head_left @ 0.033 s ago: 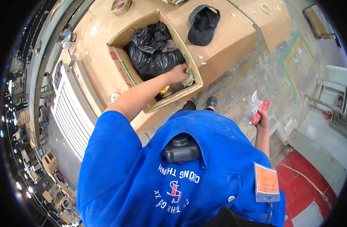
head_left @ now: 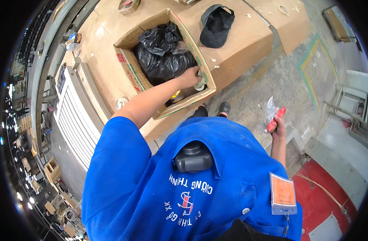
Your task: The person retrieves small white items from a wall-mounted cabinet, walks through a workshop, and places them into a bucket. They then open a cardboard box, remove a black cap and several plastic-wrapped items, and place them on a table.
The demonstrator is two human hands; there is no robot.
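Note:
My left hand reaches into an open cardboard box on the table. Its fingers are curled against a pale grey-green crumpled cloth in the near right corner; the fingertips are partly hidden. Beside the hand, a bulky black plastic bag fills most of the box. Something yellow and shiny shows beneath my forearm. Out to the right, away from the table, my right hand is closed around a bright red item with clear plastic film around it; its exact kind is unclear.
A black cap lies right of the box on the brown-covered table. White slatted panels lean at the left. A small carton stands at the far edge. Metal frames stand on the floor at right.

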